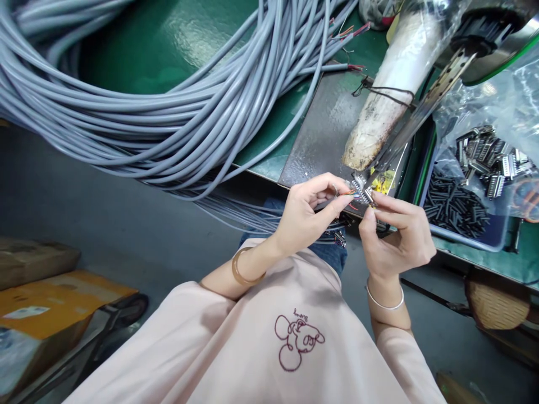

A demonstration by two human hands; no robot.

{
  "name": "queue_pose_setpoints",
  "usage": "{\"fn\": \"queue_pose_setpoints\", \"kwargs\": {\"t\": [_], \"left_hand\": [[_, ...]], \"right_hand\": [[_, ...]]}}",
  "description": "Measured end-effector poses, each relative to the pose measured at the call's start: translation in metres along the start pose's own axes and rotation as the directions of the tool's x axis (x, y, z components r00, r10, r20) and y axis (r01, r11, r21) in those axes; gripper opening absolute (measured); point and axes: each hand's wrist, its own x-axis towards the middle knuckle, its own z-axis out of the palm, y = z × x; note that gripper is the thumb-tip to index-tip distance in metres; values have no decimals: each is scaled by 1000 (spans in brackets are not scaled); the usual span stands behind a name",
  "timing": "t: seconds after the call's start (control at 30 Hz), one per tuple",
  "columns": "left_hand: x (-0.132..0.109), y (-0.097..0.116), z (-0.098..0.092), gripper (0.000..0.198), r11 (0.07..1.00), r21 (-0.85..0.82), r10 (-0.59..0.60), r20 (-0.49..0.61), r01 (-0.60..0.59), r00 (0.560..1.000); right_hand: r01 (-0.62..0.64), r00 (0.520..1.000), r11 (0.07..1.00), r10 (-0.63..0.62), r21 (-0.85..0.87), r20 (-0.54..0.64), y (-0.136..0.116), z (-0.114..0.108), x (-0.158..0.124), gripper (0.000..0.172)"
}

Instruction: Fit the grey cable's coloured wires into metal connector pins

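Note:
My left hand (309, 210) is closed in a pinch on thin coloured wires (351, 193) at the end of a grey cable. Between thumb and forefinger, my right hand (398, 233) grips a small metal pin connector (365, 193). The wire ends meet the connector's pins, though the exact contact is too small to make out. Right above the connector is the tip of a long dark tool, likely a soldering iron (374, 165), angled down from the upper right. A yellow piece (383, 180) lies just behind my right fingertips.
A large bundle of grey cables (168, 129) covers the left of the green table (143, 56). A white wrapped tube (387, 106) slants over a dark plate (324, 112). At right, a blue tray (471, 241) holds black sleeves (452, 205) and metal connectors (484, 157). Cardboard boxes (63, 303) stand lower left.

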Motion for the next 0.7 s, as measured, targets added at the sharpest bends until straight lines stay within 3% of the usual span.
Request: {"fn": "queue_pose_setpoints", "kwargs": {"t": [0.13, 0.3, 0.53, 0.7], "left_hand": [[-2, -1, 0, 20, 998, -5, -67, 7, 67, 998], [-4, 0, 2, 19, 999, -17, -48, 15, 48, 999], [-2, -1, 8, 16, 1000, -4, -25, -41, 24, 999], [1, 3, 12, 15, 998, 41, 46, -68, -44, 997]], "right_hand": [[40, 999, 999, -40, -15, 8, 3, 0, -5, 17], [112, 994, 994, -112, -13, -1, 3, 1, -4, 22], [-94, 996, 991, 93, 95, 17, -4, 0, -2, 17], [-61, 998, 995, 61, 85, 0, -5, -1, 1, 18]]}}
